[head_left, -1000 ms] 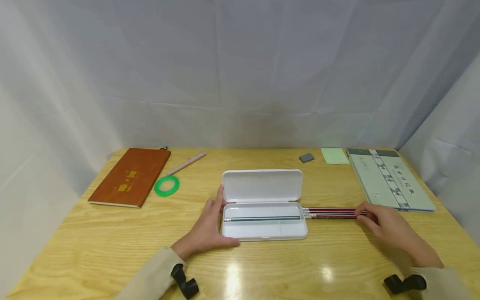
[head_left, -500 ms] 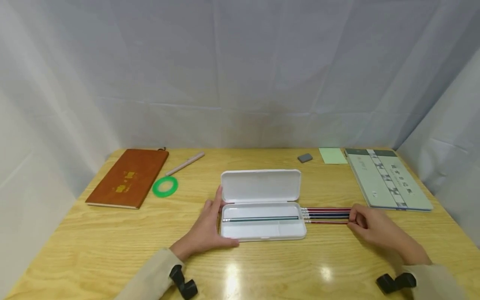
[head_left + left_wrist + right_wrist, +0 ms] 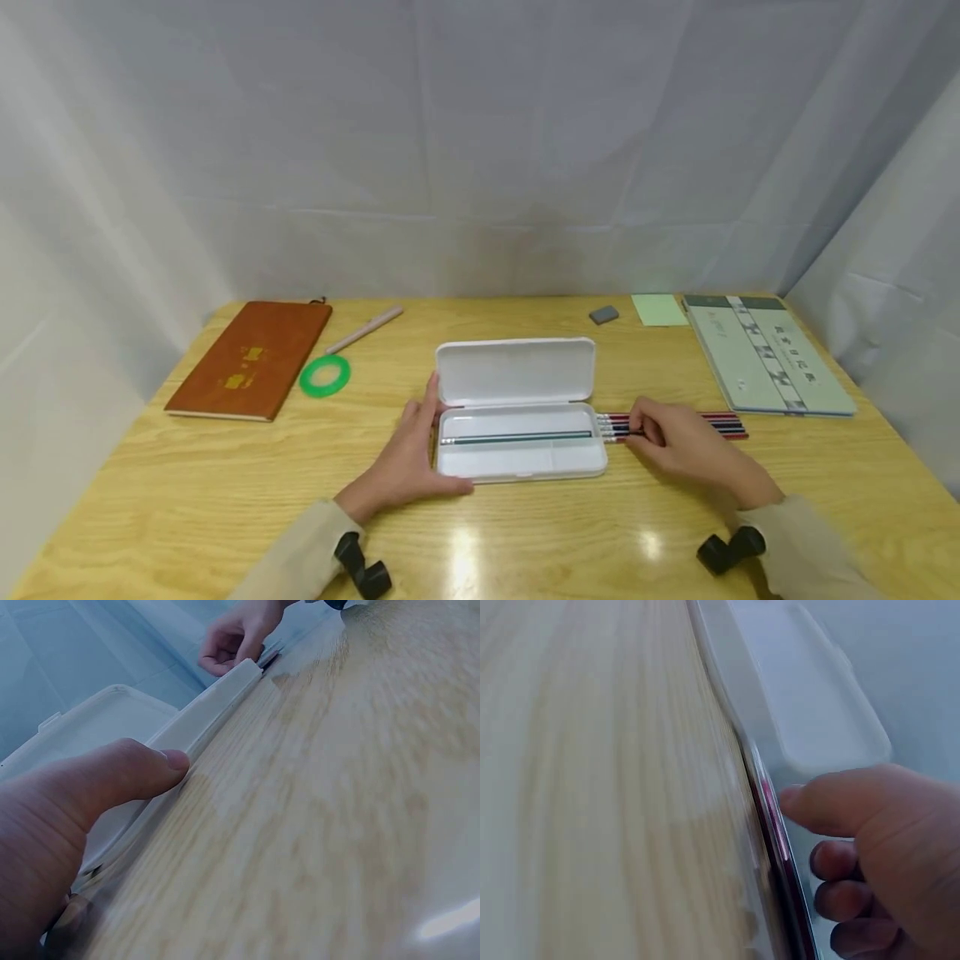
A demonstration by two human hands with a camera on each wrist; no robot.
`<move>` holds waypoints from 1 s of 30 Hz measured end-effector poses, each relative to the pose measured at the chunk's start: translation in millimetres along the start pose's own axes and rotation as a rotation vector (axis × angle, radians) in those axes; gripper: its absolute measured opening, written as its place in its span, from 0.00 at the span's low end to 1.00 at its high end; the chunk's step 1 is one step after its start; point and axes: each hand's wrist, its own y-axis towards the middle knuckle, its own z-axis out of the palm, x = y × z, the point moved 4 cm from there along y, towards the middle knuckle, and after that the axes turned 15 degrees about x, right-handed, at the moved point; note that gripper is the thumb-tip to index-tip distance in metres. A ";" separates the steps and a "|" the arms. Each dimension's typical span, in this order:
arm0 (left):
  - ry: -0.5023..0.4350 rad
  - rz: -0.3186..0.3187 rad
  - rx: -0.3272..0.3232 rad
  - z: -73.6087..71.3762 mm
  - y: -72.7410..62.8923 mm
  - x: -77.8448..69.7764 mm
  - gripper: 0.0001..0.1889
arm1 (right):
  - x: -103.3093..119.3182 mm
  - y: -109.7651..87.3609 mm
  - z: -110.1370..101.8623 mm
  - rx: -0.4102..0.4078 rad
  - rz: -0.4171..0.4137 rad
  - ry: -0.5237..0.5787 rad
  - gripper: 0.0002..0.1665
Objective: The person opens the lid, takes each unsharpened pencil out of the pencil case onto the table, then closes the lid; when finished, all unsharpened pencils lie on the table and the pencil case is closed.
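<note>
The white pencil case lies with its lid raised. One dark green pencil rests in its back compartment. My left hand holds the case's left end, thumb along the front edge and fingers at the back left; the left wrist view shows the thumb against the side wall. Right of the case lies a row of several red and dark pencils, eraser ends at its right wall. Over that row, my right hand has its thumb and forefinger pinching a pencil near the eraser ends; its other fingers are curled.
A brown notebook, a green tape ring and a pale pink pen lie at the left. At the back right are a grey eraser, a pale green sticky note and a grey-green notebook.
My right hand has slid left along the pencils, from their far end to near the eraser ends. The pencils have fanned into a flatter row. My left hand stays on the case.
</note>
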 end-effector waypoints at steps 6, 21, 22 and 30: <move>-0.011 0.002 0.010 -0.3 -1.3 -2.8 0.77 | 29.1 32.6 7.2 -0.051 -0.167 -0.006 0.10; -0.001 0.000 0.007 -2.6 -2.2 -3.6 0.77 | 62.9 86.1 18.3 0.145 -0.179 -0.125 0.05; -0.002 0.000 0.007 -2.8 -2.4 -3.7 0.77 | 64.8 87.4 18.5 0.142 -0.175 -0.140 0.06; -0.001 0.000 0.017 -2.6 -1.7 -4.0 0.77 | 73.2 86.7 23.7 0.078 -0.162 -0.312 0.04</move>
